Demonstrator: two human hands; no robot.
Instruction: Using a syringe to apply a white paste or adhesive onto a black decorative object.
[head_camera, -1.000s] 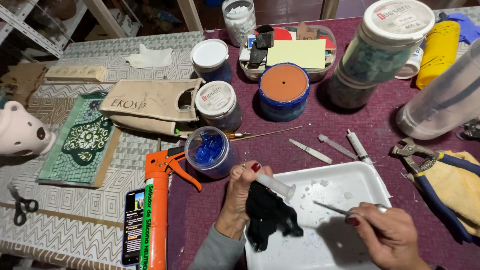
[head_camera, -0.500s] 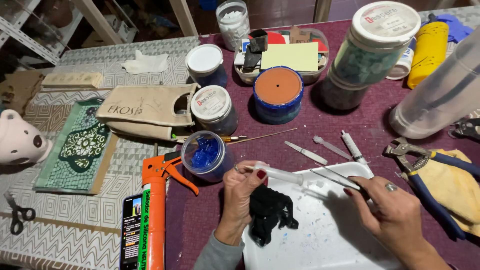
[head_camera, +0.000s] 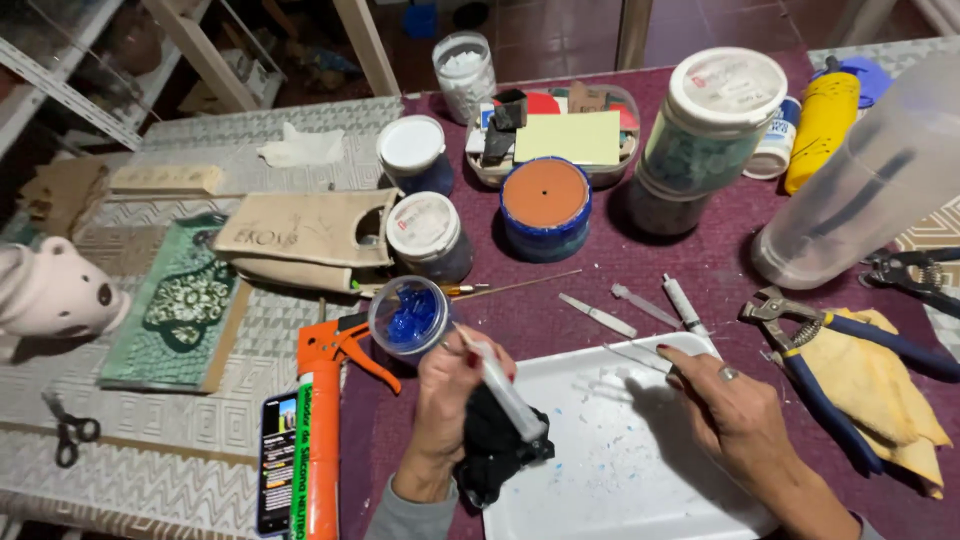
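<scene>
Syringe sits in my left hand, gripped closed around it together with a black cloth at the white tray's left edge; long axis runs diagonal, upper-left to lower-right, lower end pointing into the tray. My right hand pinches thin tweezers, tips pointing left toward the syringe, so left hand is nearer.
</scene>
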